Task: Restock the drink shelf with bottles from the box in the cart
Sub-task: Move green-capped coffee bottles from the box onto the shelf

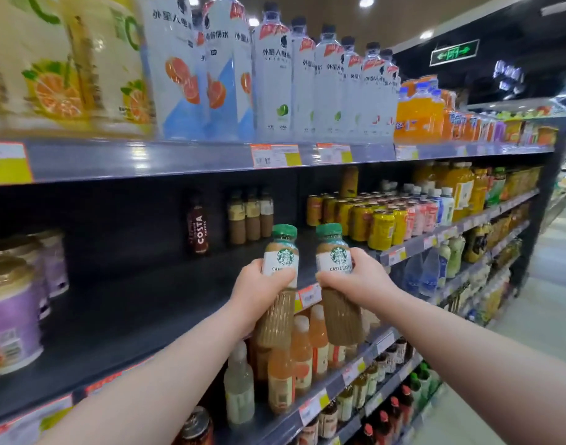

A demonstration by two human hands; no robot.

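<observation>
Supermarket drinks aisle. Long dark shelving (146, 162) in tiers, price tags (275, 155) clipped along each front edge. Rows of identical bottled waters (272, 85), orange sodas (420, 110), yellow cans (381, 226). Green exit sign (454, 53) overhead; recessed ceiling lights (366, 1); pale aisle floor (548, 300) runs along the right.

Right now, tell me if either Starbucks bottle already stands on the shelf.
No: the left hand grips the left bottle and the right hand the right bottle, both midair before the shelf.
</observation>
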